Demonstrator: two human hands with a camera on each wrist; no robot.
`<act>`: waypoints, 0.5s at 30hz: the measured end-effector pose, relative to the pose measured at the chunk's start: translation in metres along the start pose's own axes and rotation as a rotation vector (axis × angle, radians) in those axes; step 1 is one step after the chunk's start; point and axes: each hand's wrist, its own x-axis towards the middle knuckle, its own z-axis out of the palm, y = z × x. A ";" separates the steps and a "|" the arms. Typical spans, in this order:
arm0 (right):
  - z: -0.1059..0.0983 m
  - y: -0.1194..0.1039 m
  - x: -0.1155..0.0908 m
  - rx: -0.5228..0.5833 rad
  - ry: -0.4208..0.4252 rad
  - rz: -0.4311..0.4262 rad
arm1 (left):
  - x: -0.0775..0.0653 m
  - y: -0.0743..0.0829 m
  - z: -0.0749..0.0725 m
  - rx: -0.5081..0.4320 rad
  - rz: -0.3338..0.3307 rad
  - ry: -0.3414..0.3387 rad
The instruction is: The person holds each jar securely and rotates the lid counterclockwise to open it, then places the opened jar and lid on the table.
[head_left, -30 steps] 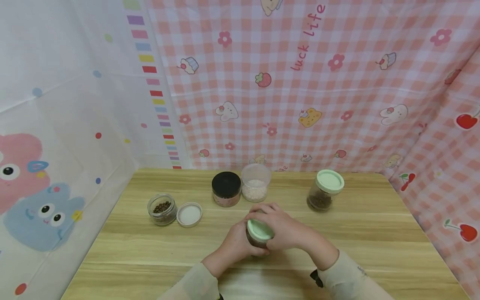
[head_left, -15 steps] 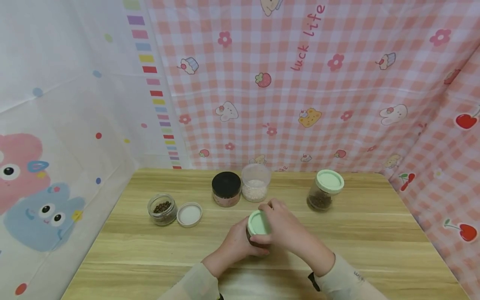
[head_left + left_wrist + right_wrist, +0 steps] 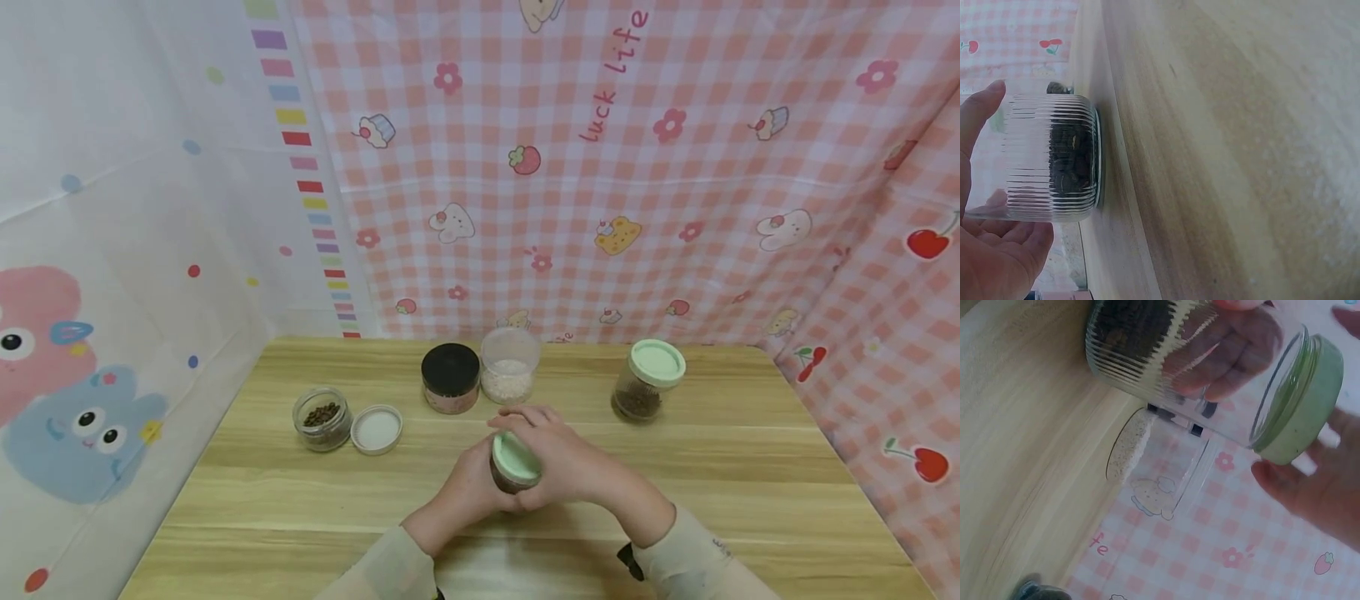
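Near the middle of the table stands a ribbed glass jar (image 3: 1072, 150) with dark pieces at its bottom and a pale green lid (image 3: 516, 460) at its mouth. My left hand (image 3: 467, 485) grips the jar's body from the left, thumb and fingers on opposite sides of the glass. Over the top, my right hand (image 3: 566, 460) holds the lid by its edge, fingers on the far side and thumb on the near side. In the right wrist view, the lid (image 3: 1310, 403) sits at the jar's rim, with the left fingers showing through the glass.
To the left are an open glass jar (image 3: 322, 421) of brown beans and a white lid (image 3: 377, 431). Behind the hands stand a black-lidded jar (image 3: 451, 372) and a clear tub (image 3: 510, 367) of white grains. Another green-lidded jar (image 3: 648, 381) stands back right. Patterned cloths surround the table.
My right hand has shifted its grip around the lid, drawing back toward the near right, then reaching over it again. The left hand keeps its hold on the jar.
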 end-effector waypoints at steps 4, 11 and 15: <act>0.003 -0.004 -0.001 -0.034 0.082 0.145 | 0.000 0.000 0.000 -0.036 -0.015 0.003; 0.007 -0.003 -0.001 -0.087 0.127 0.220 | 0.000 0.001 0.000 -0.041 -0.006 -0.010; 0.003 -0.002 -0.001 -0.036 0.083 0.132 | 0.000 0.002 0.000 -0.026 -0.008 0.001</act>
